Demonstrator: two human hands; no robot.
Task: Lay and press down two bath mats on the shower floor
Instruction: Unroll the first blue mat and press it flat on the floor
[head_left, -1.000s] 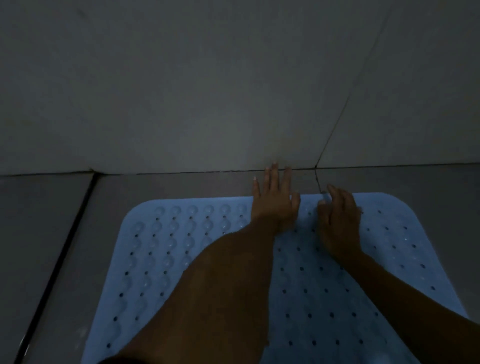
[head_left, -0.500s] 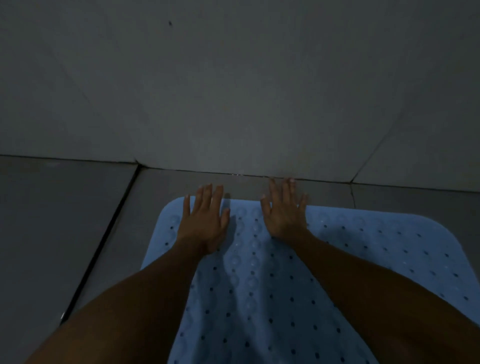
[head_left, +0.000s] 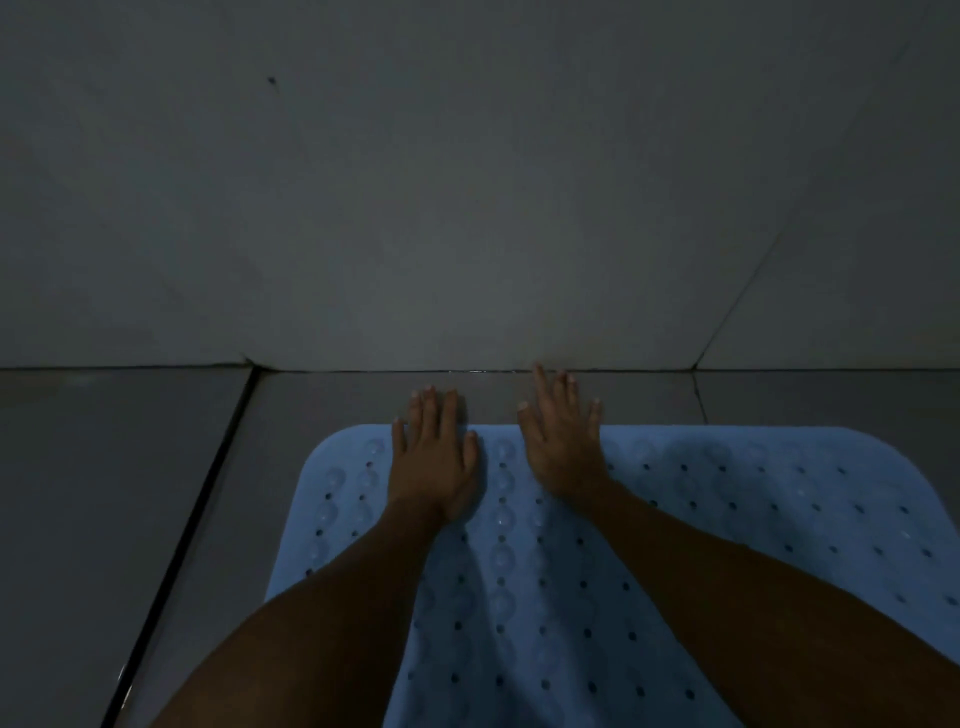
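A light blue bath mat with rows of small holes and suction bumps lies flat on the grey tiled shower floor. My left hand presses flat on the mat's far edge, left of centre, fingers straight and reaching past the edge onto the tile. My right hand lies flat beside it, fingers spread, tips close to the wall joint. Both forearms cross the mat and hide part of it. Only one mat is in view.
A grey tiled wall rises right behind the mat's far edge. A dark floor groove runs diagonally along the left of the mat. Grey floor tile lies left of the groove. The light is dim.
Both hands have slid left along the mat's far edge from near its middle right. The right hand's fingers went from curled to flat, and both hands now reach further towards the wall.
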